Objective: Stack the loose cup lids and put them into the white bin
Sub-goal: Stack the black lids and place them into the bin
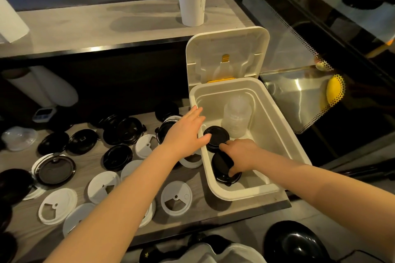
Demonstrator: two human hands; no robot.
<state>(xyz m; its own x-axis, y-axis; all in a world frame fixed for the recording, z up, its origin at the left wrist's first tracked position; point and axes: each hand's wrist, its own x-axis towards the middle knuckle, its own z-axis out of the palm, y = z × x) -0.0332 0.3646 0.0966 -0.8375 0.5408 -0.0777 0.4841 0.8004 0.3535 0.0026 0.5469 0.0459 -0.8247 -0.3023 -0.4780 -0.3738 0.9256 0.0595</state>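
Right hand [241,153] curls its grip round a black lid stack [220,165] inside the white bin [269,134]; left hand [186,132] rests flat, empty, at its rim. Loose lids [176,198] on the bench [203,205] look light, slick: pinch rims.

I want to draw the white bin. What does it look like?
The bin is white, plastic-looking, boxy with rounded corners. Its hinged lid stands open, with a yellow latch. It sits on the table. Inside are a clear stack and black lids. The left hand rests on its rim; the right hand grips black lids.
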